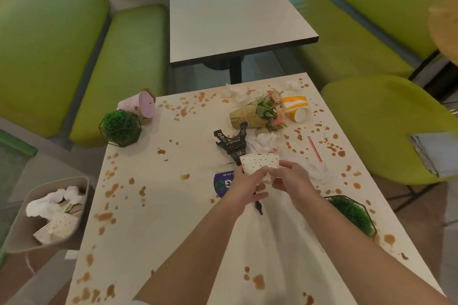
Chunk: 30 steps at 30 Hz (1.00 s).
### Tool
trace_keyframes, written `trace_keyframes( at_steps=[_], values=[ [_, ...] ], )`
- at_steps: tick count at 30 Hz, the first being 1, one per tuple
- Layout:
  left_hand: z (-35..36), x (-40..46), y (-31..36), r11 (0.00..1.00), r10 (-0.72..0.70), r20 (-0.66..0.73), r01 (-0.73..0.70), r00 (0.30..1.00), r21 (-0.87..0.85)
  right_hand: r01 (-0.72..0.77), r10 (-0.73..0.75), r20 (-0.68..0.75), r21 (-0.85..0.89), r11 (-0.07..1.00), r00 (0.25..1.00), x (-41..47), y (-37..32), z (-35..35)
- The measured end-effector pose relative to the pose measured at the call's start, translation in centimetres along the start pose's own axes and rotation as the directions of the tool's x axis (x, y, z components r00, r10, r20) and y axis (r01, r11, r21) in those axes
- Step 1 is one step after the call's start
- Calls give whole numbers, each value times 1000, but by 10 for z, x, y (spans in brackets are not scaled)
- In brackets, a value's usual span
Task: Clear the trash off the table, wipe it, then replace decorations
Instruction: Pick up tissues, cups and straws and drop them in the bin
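Both my hands hold a white paper cup with orange dots (pixel 257 162) above the middle of the stained white table (pixel 153 205). My left hand (pixel 247 184) grips its near side and my right hand (pixel 288 176) grips its right side. A black Eiffel tower model (pixel 231 141) lies tipped just beyond the cup. A flower bouquet in a woven cone (pixel 257 114), an orange-striped cup (pixel 296 108) on its side, crumpled tissues (pixel 264 142), and a red-striped straw (pixel 314 148) lie farther back. Brown spill spots cover the tabletop.
A grey bin (pixel 17 233) with tissues and a dotted cup stands left of the table. A green ball plant (pixel 120 127) and tipped pink pot (pixel 138 106) sit at the far left corner, another green plant (pixel 352 213) at the right edge. A grey cloth (pixel 433 152) lies on a green chair.
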State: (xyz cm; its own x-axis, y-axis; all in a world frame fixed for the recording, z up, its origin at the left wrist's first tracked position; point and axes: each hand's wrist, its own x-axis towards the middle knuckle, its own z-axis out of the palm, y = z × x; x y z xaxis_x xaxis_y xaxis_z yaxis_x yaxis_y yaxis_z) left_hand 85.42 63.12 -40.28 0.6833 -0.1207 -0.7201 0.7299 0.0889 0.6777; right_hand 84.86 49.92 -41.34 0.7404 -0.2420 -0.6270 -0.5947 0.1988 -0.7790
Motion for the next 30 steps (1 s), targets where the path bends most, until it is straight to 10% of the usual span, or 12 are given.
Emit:
trace_keyframes(
  at_steps=[23, 30],
  values=[
    [-325, -81, 0, 940, 117, -390, -228, 913, -253, 96, -23, 361, -185, 978, 932, -102, 48, 308],
    [-439, -94, -10, 974, 124, -552, -208, 825, -91, 234, -93, 382, -339, 911, 919, -126, 79, 426]
  ],
)
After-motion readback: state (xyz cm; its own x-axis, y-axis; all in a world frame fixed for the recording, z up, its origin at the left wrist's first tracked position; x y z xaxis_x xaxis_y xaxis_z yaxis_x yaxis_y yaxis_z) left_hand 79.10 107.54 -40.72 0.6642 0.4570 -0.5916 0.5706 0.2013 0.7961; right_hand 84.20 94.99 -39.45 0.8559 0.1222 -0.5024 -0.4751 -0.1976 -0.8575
